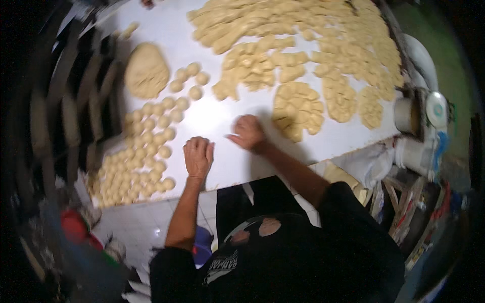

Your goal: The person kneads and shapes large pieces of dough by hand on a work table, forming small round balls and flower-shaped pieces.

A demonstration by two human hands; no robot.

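My left hand rests palm down on the white table near its front edge. Its fingers are bent downward and close together, and whatever lies under the palm is hidden. To its right and slightly farther in, my right hand is curled with the thumb sticking out to the left; the inside of that hand does not show. Left of my left hand lie many small round dough balls. Flattened dough pieces lie just beyond my right hand. A large dough lump sits at the far left.
More cut dough pieces spread over the far and right parts of the table. Dark stacked racks stand at the left. A metal pot and a white bucket are by the right edge. A purple container is below the table.
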